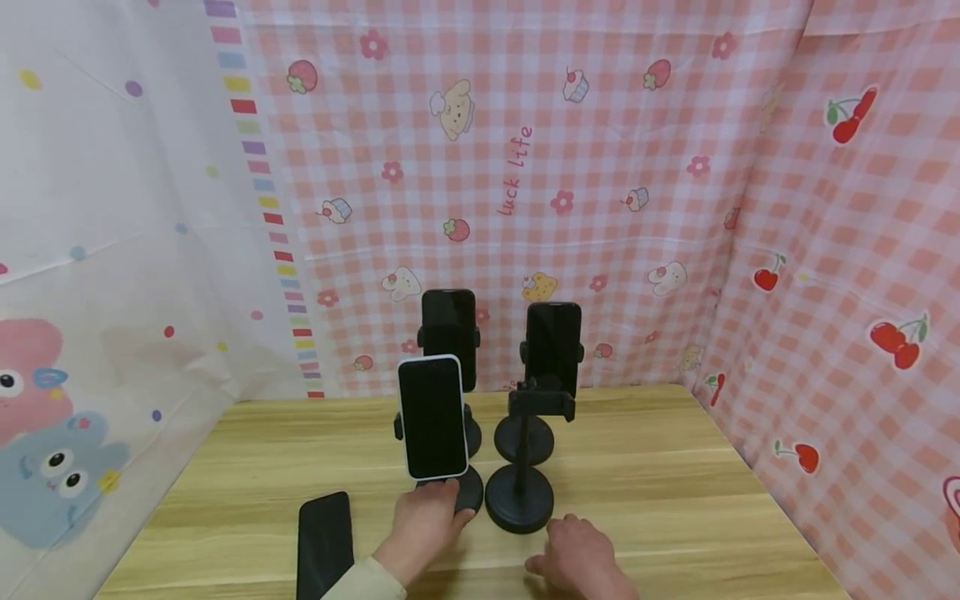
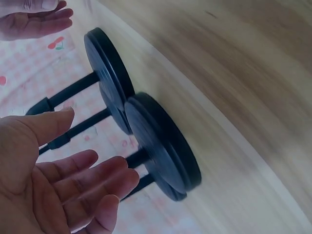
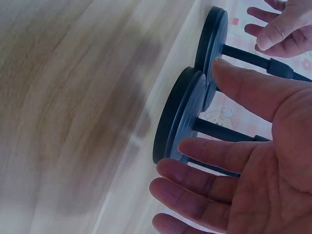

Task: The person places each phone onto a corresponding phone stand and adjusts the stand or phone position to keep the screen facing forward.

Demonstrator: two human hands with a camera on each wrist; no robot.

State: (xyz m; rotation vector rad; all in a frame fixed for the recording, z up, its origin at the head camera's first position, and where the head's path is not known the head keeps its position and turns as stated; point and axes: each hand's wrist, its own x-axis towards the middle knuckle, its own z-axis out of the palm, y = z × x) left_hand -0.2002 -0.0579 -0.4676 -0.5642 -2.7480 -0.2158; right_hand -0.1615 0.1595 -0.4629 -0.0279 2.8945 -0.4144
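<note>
My left hand [image 1: 424,523] hovers in front of the front left phone stand [image 1: 470,493], its fingers loose and nothing in its palm. That stand carries a phone with a white edge [image 1: 433,417], upright with its dark screen toward me. Beside the front right phone stand [image 1: 519,500] is my right hand [image 1: 576,553], also relaxed and holding nothing. This stand's clamp [image 1: 542,403] has no phone in it. In the right wrist view the fingers [image 3: 209,195] are spread apart near the round black bases.
Behind stand two more holders with black phones, one at left [image 1: 450,325] and one at right [image 1: 553,342]. Another black phone [image 1: 324,542] lies flat on the wooden table [image 1: 660,500], left of my left hand. A checked cloth [image 1: 495,167] hangs behind the table.
</note>
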